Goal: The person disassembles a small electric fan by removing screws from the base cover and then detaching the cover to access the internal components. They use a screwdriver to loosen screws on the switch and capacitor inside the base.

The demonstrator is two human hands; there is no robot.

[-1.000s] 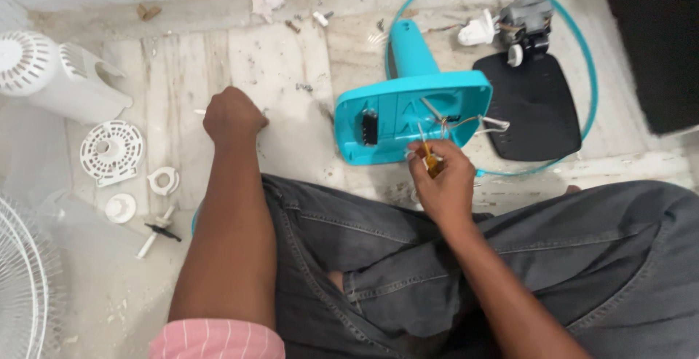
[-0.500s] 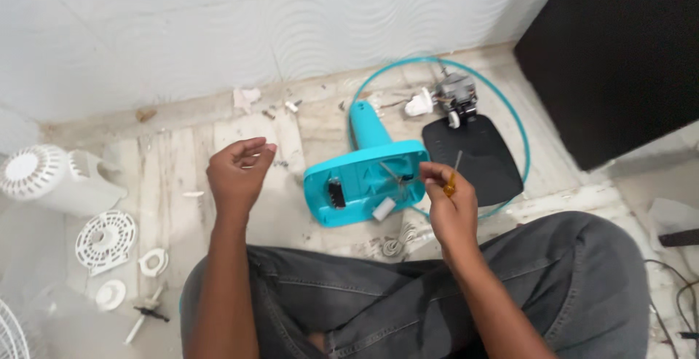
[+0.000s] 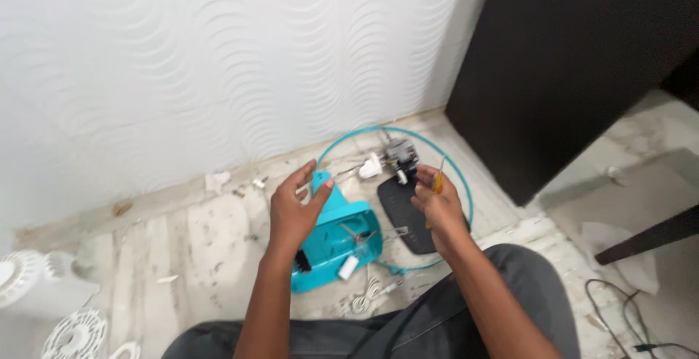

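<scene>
Pinching a yellow screwdriver (image 3: 437, 180), right hand (image 3: 437, 206); left hand (image 3: 295, 213) spread above turquoise fan base (image 3: 338, 239)

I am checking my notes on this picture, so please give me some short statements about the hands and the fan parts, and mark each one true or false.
1. The right hand holds a thin screwdriver with a yellow handle. True.
2. The left hand grips the teal fan base. False: it is raised above the base, fingers spread, holding nothing.
3. A teal ring guard lies on the floor around the dark oval plate. True.
4. The fan motor sits inside the teal base. False: it lies apart, near the wall, within the ring.
5. A white fan part lies on the floor at the person's left. True.
</scene>
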